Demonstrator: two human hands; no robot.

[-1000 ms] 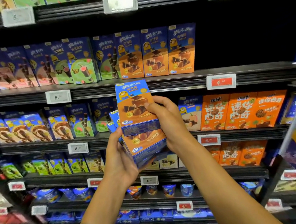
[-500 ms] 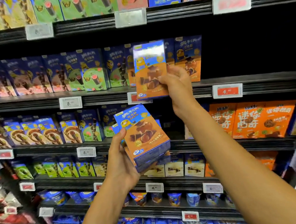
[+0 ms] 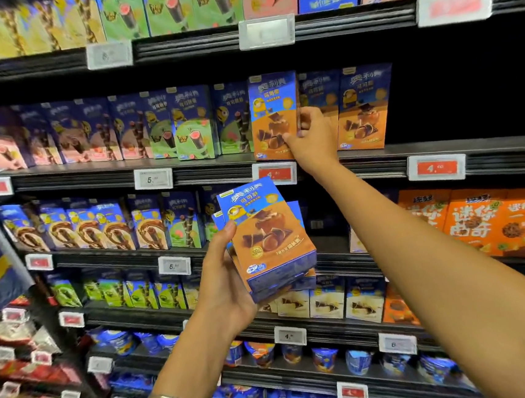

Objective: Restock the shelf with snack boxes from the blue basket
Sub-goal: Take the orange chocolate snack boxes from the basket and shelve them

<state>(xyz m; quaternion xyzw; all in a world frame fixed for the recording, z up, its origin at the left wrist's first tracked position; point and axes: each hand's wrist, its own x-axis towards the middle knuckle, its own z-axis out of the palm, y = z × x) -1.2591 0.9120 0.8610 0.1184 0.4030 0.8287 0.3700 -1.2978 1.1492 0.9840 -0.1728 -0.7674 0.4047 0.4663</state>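
Moved onto shelf (image 3: 213,168), blue-orange box (image 3: 274,117) pinched by right hand (image 3: 312,142); left hand (image 3: 224,282) grips stack (image 3: 268,236).

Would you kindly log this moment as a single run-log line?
right hand: holds orange box upright at shelf front | left hand: holds stack of boxes | step: placing box

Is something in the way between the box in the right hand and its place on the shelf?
Nothing visible. The right hand holds the box upright at the shelf front edge, beside like boxes to its right.
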